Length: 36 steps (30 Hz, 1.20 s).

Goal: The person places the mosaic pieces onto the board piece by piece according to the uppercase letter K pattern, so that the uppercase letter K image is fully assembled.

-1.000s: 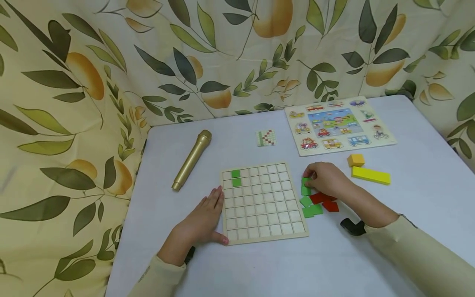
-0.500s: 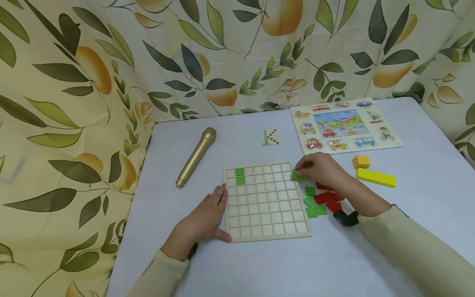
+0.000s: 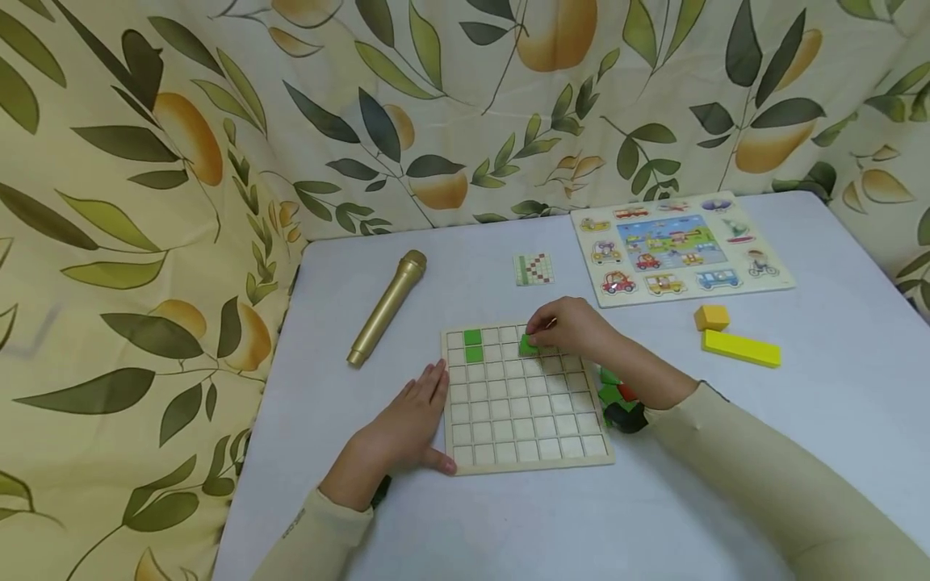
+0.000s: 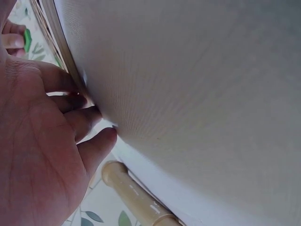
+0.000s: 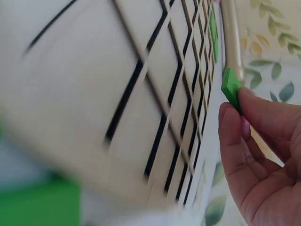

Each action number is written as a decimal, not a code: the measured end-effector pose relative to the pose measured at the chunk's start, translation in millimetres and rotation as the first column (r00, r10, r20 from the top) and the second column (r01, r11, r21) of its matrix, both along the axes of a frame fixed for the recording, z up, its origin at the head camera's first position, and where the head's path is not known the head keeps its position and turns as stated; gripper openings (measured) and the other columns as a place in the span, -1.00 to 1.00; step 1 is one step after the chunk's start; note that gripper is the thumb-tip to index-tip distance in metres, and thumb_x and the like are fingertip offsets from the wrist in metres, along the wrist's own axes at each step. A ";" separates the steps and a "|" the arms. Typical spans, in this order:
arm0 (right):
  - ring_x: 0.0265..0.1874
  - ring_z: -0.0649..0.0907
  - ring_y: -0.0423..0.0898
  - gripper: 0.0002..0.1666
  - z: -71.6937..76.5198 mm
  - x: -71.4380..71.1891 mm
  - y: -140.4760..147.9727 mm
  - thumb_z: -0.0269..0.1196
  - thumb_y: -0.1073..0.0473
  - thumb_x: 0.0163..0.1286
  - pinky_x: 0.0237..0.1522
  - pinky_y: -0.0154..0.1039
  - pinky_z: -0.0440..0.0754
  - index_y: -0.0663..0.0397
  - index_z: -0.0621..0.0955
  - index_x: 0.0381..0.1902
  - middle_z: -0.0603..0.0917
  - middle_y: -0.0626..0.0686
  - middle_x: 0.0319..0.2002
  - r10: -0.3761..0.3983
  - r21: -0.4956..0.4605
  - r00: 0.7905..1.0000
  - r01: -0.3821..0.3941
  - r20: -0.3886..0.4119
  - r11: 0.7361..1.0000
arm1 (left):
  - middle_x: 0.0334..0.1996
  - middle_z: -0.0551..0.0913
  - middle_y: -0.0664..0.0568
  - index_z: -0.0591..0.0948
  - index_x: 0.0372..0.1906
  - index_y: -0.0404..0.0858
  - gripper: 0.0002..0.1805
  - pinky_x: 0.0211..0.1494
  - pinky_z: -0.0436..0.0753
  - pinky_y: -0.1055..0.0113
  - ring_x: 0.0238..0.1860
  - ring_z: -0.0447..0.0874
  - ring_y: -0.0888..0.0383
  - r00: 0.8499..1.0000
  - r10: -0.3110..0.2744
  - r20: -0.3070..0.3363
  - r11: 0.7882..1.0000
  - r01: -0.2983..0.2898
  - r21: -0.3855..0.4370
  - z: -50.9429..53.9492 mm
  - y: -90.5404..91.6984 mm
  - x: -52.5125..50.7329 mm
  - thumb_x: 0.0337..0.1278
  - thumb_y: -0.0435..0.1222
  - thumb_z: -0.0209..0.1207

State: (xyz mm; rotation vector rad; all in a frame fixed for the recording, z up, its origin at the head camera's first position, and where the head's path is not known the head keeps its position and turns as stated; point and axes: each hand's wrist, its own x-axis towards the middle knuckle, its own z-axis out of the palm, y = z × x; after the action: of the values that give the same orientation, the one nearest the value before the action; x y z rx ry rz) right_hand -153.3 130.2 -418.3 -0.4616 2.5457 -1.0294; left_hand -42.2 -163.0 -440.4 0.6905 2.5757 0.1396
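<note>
A wooden grid board [image 3: 508, 403] lies on the table, with two green square tiles [image 3: 474, 354] set one below the other in its second column. My right hand [image 3: 570, 329] pinches another green tile [image 5: 231, 87] between thumb and fingertips, held above the board's upper part. My left hand [image 3: 408, 421] rests along the board's left edge with fingers extended, the thumb at the lower left corner. In the left wrist view, the fingertips [image 4: 109, 135] touch the tabletop beside the board's edge. Loose green and red tiles [image 3: 612, 393] lie right of the board, partly covered by the right forearm.
A gold microphone [image 3: 387, 309] lies left of the board. Behind it sits a small pattern card [image 3: 534, 269]. A picture puzzle board [image 3: 683, 248] lies at the back right, with an orange block [image 3: 711, 317] and a yellow bar [image 3: 741, 349] in front of it.
My right hand has picked a green tile from the loose pile and carried it left over the board. The left hand stays at the board's left edge.
</note>
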 end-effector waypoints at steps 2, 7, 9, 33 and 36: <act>-0.21 0.69 -0.01 -0.92 -1.3 -0.3 -10.9 0.43 0.20 0.30 -0.10 -0.05 0.64 0.08 0.76 -0.26 0.76 -0.03 -0.30 0.036 0.005 0.999 -0.036 -0.002 0.999 | 0.61 -0.33 -0.20 -0.15 0.59 -0.43 0.53 0.58 -0.01 0.00 0.60 -0.35 -0.09 1.000 0.002 0.003 1.000 -0.002 -0.001 0.7 -0.2 0.6 -0.31 0.32 0.44; -0.26 0.66 -0.07 -0.94 -5.2 2.8 -36.2 0.45 0.22 0.27 -0.12 -0.09 0.62 0.06 0.76 -0.31 0.74 -0.07 -0.35 0.099 0.001 0.995 -0.099 0.001 0.995 | 0.61 -0.32 -0.20 -0.16 0.59 -0.42 0.53 0.58 -0.01 0.02 0.60 -0.35 -0.09 1.000 -0.002 0.001 1.000 0.002 -0.003 3.0 0.3 0.9 -0.29 0.34 0.42; -0.28 0.65 -0.10 -0.94 -6.7 5.1 -45.0 0.45 0.21 0.27 -0.13 -0.12 0.61 0.04 0.75 -0.32 0.73 -0.09 -0.36 0.109 0.001 0.994 -0.109 0.004 0.994 | 0.61 -0.32 -0.20 -0.16 0.59 -0.42 0.53 0.58 0.00 0.01 0.60 -0.34 -0.09 1.000 -0.005 0.000 1.000 0.005 -0.002 3.1 0.5 0.9 -0.29 0.35 0.42; -0.30 0.65 -0.17 -0.97 -20.9 19.5 -85.0 0.44 0.28 0.26 -0.11 -0.20 0.64 0.07 0.76 -0.37 0.72 -0.12 -0.38 0.214 0.047 0.970 -0.210 -0.116 0.977 | 0.61 -0.27 -0.24 -0.13 0.58 -0.44 0.52 0.56 0.07 -0.01 0.60 -0.28 -0.13 0.999 -0.025 -0.020 1.000 0.025 -0.006 1.7 -1.0 1.9 -0.28 0.35 0.41; -0.30 0.64 -0.16 -0.97 -18.3 20.1 -80.9 0.44 0.25 0.28 -0.12 -0.19 0.64 0.06 0.76 -0.37 0.72 -0.13 -0.38 0.214 0.043 0.969 -0.211 -0.120 0.977 | 0.61 -0.28 -0.24 -0.14 0.58 -0.45 0.52 0.56 0.07 -0.01 0.60 -0.29 -0.13 0.999 -0.026 -0.023 1.000 0.026 -0.004 0.1 -1.3 2.1 -0.28 0.35 0.40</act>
State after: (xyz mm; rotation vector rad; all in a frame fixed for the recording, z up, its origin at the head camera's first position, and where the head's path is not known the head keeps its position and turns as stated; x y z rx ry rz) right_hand -133.2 49.3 -436.5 -0.7940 2.5452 -0.9088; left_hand -40.0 -164.3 -440.3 0.7280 2.5877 0.1196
